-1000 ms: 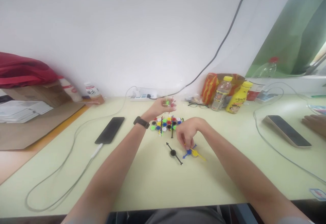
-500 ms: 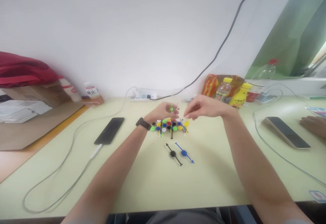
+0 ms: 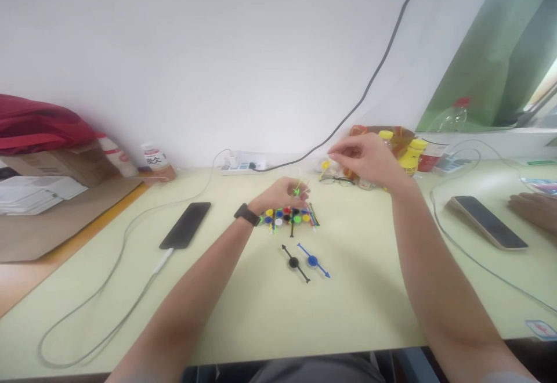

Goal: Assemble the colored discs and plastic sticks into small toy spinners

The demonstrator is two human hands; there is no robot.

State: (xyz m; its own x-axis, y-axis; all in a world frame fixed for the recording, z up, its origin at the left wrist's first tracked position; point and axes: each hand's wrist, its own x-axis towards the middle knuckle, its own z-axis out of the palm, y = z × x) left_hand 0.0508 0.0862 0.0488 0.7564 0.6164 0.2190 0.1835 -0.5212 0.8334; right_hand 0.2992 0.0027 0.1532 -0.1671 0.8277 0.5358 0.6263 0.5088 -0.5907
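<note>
My left hand (image 3: 281, 195), a dark watch on its wrist, is closed on a few arrow spinners; a green arrow spinner (image 3: 296, 191) shows at the fingertips. Below it lies a cluster of colourful round bases (image 3: 279, 221), partly hidden by the hand, with loose arrows (image 3: 313, 216) at its right end. My right hand (image 3: 368, 159) is raised at the back right, fingers pinched on a yellow arrow spinner (image 3: 325, 165). Closer to me, a black arrow spinner (image 3: 293, 262) and a blue arrow spinner (image 3: 312, 261) rest side by side on the table.
A phone (image 3: 186, 225) on a charging cable lies to the left. Glasses (image 3: 337, 181), a yellow bottle (image 3: 411, 156) and a power strip (image 3: 243, 164) line the wall. Another phone-like device (image 3: 489, 222) and another person's hand (image 3: 533, 212) are at the right.
My right hand has risen away from the cluster, toward the back right, carrying the yellow arrow spinner. My left hand has stayed nearly in place over the cluster.
</note>
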